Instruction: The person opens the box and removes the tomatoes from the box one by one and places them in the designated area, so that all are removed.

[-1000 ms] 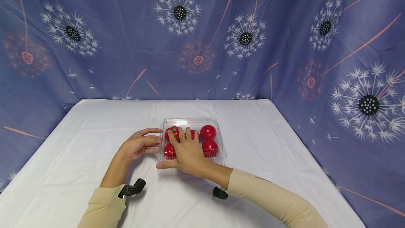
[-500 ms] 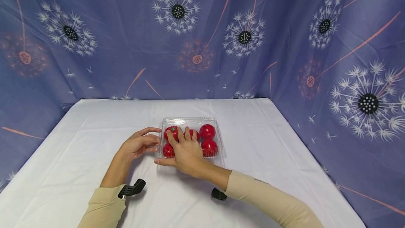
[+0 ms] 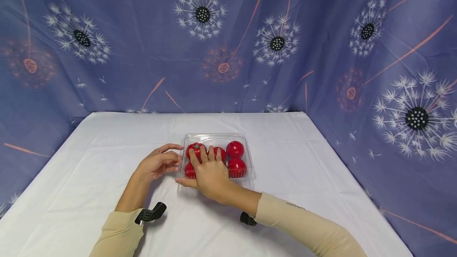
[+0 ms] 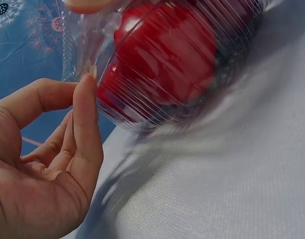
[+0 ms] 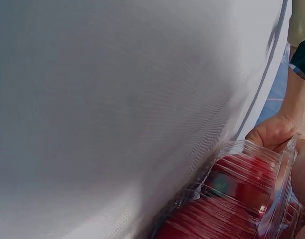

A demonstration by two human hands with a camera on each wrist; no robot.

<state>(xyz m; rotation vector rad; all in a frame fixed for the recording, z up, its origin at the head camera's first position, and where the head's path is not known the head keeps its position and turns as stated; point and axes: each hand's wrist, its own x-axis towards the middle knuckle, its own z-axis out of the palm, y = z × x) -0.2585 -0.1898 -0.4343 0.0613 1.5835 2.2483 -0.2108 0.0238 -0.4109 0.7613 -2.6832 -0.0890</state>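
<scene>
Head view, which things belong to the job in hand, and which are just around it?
Part of the job: clear plastic container; red tomatoes inside; left hand at its edge; right hand spread over it.

Just around: white cloth; flower-print curtain; black wrist cameras.

The bench (image 3: 278, 126), spread with a white cloth (image 3: 303, 185), runs under and beyond the left hand (image 3: 157, 163) and the right hand (image 3: 212, 175). Faint creases cross the cloth on either side of them. Past its far edge, ahead of both hands, hangs a blue curtain (image 3: 143, 58), which also stands well out to the left and right of them. White dandelions (image 3: 202, 14) with dark, dotted centres pattern it: one ahead and leftward of the left hand, one about straight ahead of the right, the others farther right. Pink dandelions (image 3: 223, 68), pink stems (image 3: 155, 90) and small white seeds (image 3: 80, 85) show among them.
</scene>
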